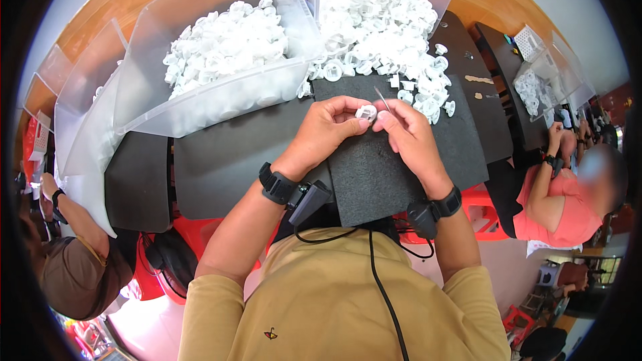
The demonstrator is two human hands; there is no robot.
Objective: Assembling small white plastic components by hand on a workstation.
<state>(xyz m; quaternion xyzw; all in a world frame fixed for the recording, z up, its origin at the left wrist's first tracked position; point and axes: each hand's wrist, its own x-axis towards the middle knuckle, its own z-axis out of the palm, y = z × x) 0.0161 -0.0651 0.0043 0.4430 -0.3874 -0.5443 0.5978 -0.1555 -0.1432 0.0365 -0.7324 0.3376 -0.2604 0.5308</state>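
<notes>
Between the thumb and fingers of my left hand [328,127] is a small round white plastic part [366,113] with a cut-out in its face. My right hand [409,132] pinches a thin pointed metal tool [382,99], its tip angled up and to the left; the exact kind is too small to tell. The fingertips of both hands nearly meet at the white part, above a dark grey foam mat [374,174]. Beyond my hands, a heap of similar white plastic parts [381,27] spills from a clear bin onto the mat.
A large clear plastic bin [221,115] with more white parts stands at the back left. Loose white parts [428,97] lie right of my hands. Dark tables [221,180] run to both sides. One person [562,194] sits at the right, another [80,261] at the left.
</notes>
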